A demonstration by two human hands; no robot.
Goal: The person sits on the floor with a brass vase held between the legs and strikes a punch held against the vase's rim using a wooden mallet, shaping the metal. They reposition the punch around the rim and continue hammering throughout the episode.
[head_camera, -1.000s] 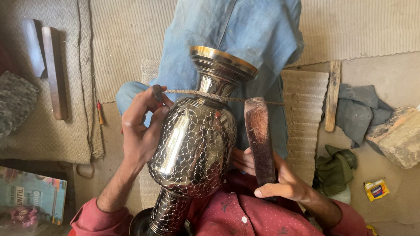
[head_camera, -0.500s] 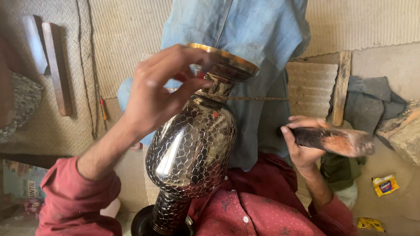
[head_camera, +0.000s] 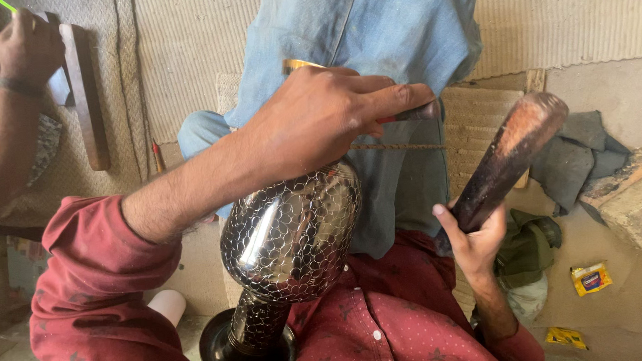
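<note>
1. Head view, looking down: my left hand (head_camera: 318, 118) lies curled over the neck of a dark engraved metal vase (head_camera: 291, 237), fingers closed around a thin dark tool (head_camera: 413, 113) whose tip pokes out past my fingertips.
2. Below that grip, the vase bulges out into a shiny, net-patterned belly, then narrows to a round black foot (head_camera: 246, 349) down against my red shirt.
3. Only a sliver of the vase's gold rim (head_camera: 296, 63) peeks out behind my left wrist.
4. My right hand (head_camera: 474, 238) is wrapped shut around the lower end of a dark wooden mallet (head_camera: 510, 156); the club rises up and away from that grip, its worn reddish head tilted outward, apart from the vase.
5. Beyond both grips sits a person in blue denim (head_camera: 372, 31), on a woven mat (head_camera: 189, 48).
6. Far off past my left arm, another person's hand (head_camera: 28, 46) rests by a wooden block (head_camera: 86, 94).
</note>
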